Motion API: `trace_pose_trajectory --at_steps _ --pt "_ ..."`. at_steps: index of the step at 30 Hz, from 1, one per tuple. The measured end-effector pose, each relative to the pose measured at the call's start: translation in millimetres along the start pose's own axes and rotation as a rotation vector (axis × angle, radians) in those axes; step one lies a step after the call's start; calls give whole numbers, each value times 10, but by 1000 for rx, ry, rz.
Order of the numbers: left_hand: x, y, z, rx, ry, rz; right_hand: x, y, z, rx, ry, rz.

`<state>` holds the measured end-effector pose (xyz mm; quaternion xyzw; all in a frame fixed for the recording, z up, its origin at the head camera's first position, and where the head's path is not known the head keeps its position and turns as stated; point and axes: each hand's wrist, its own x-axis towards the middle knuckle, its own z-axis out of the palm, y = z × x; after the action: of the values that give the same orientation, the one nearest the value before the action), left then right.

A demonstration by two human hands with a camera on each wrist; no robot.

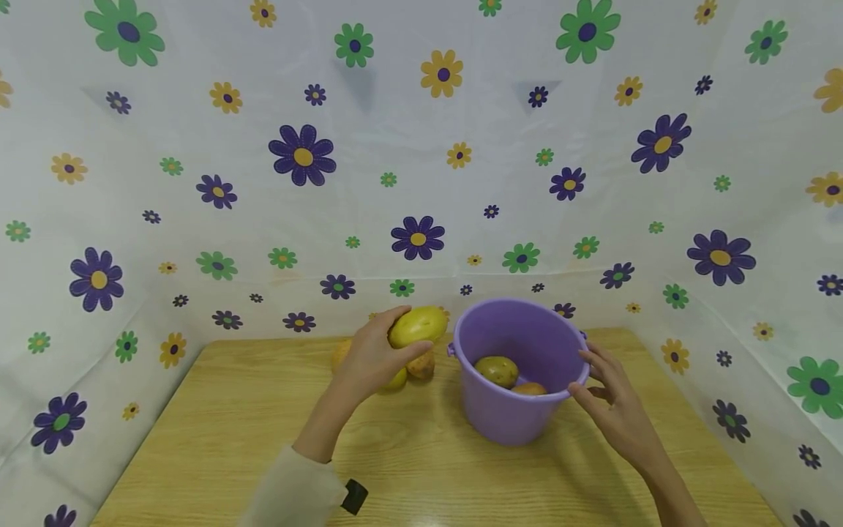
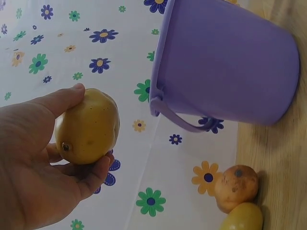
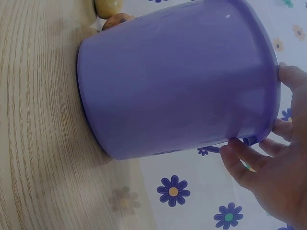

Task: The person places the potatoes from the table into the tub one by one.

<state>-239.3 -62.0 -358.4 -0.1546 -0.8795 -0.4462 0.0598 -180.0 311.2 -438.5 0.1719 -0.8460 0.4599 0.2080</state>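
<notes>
My left hand (image 1: 377, 356) holds a yellow potato (image 1: 418, 326) between thumb and fingers, raised above the table just left of a purple bucket (image 1: 510, 413). In the left wrist view this potato (image 2: 91, 127) shows small dark specks and one dark pit. At the bucket's right side, my right hand (image 1: 614, 399) holds the rim, thumb toward the front and fingertips farther back. The right wrist view shows the same hand (image 3: 283, 163) at the bucket rim. Inside the upright bucket lie a greenish-yellow potato (image 1: 497, 371) and a partly hidden orange-brown one (image 1: 530, 389).
Behind and below the left hand, several more pieces sit on the wooden table (image 1: 263, 410), including a brown potato (image 2: 236, 188) and a yellow one (image 2: 243, 218). The bucket's handle (image 2: 184, 122) hangs down. A flower-patterned sheet (image 1: 369, 205) encloses the table's back and sides.
</notes>
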Motion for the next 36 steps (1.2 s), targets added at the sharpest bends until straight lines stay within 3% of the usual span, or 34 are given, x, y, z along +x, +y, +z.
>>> trace_pose_trajectory --at_steps 13,30,36 --pt "167 223 330 -88 -65 65 -4 7 5 10 5 -2" --pt "301 406 720 -43 -147 126 -5 6 -14 7 -3 0" --pt "294 437 822 -7 -168 108 -5 3 -9 1 -7 4"
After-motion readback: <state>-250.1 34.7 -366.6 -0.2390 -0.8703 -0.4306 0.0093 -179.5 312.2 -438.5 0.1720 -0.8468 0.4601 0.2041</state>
